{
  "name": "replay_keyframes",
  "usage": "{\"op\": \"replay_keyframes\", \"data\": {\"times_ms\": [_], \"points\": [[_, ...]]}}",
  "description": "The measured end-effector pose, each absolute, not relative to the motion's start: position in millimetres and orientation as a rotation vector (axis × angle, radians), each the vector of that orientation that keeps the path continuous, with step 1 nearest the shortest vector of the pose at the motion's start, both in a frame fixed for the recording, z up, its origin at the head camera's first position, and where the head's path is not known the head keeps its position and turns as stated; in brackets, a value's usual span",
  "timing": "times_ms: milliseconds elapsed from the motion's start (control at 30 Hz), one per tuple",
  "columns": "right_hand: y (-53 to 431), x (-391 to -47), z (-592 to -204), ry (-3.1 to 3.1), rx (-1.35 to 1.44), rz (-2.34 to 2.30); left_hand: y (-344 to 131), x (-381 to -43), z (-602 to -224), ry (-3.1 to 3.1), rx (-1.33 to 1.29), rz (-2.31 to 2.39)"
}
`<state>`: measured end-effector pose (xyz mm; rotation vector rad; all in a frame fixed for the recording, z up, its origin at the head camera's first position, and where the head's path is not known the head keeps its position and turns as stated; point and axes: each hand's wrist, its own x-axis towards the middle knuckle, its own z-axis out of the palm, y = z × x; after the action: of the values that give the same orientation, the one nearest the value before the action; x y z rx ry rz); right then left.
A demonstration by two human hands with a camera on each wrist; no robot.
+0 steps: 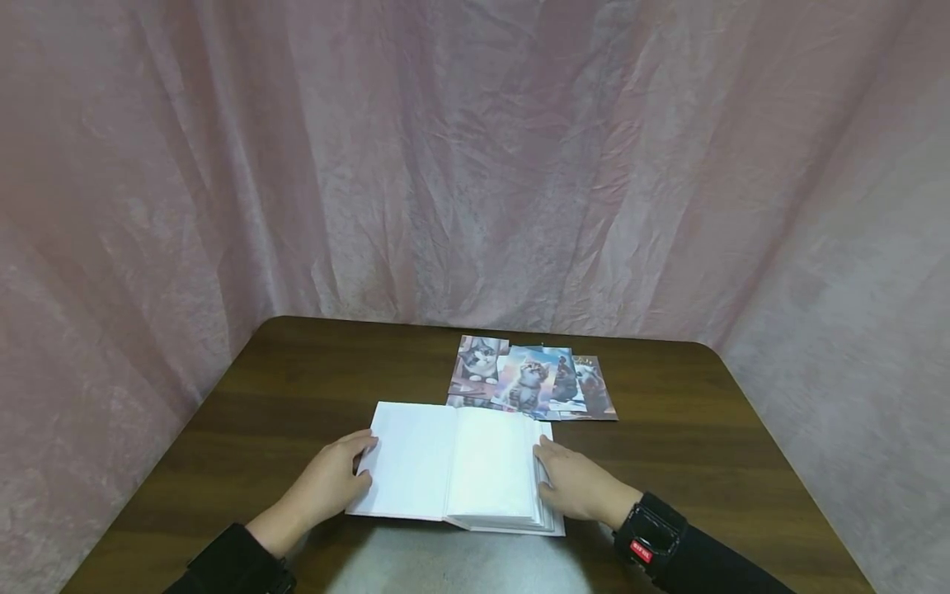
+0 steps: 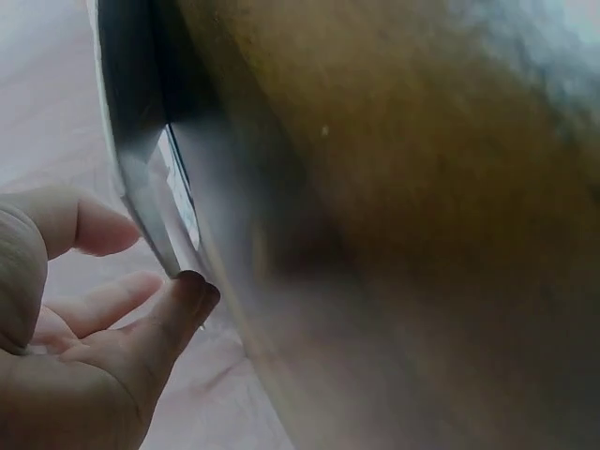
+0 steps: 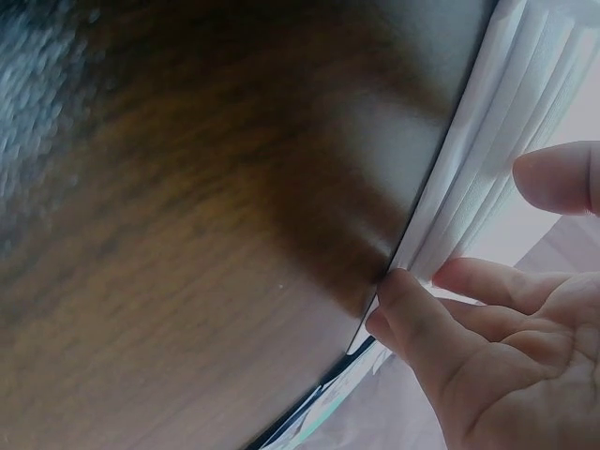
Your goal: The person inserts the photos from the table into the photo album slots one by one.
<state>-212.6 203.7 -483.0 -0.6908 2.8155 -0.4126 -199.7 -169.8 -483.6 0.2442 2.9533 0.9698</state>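
Observation:
A white photo album (image 1: 416, 462) lies spread on the wooden table, with a blank left side and a thick stack of pages on the right. My left hand (image 1: 334, 478) grips the left cover at its outer edge; in the left wrist view the thumb is on one side of the cover (image 2: 141, 187) and fingertips (image 2: 192, 286) reach round its edge. At the right edge, my right hand (image 1: 582, 483) touches the pages (image 3: 469, 169) and cover with its fingertips (image 3: 398, 286), the thumb held apart from them.
Just beyond the album, several overlapping cat picture cards (image 1: 529, 384) lie on the table (image 1: 326, 363). A pinkish curtain (image 1: 475, 165) hangs behind the far edge. Light reflects off the tabletop in front of the album.

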Motion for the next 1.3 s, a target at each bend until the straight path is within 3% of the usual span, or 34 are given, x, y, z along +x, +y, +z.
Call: {"op": "replay_keyframes", "data": {"times_ms": [1300], "points": [[205,-213,-482,2.811,-0.685,-0.43,-150,-191,-489,2.861,0.316,0.714]]}}
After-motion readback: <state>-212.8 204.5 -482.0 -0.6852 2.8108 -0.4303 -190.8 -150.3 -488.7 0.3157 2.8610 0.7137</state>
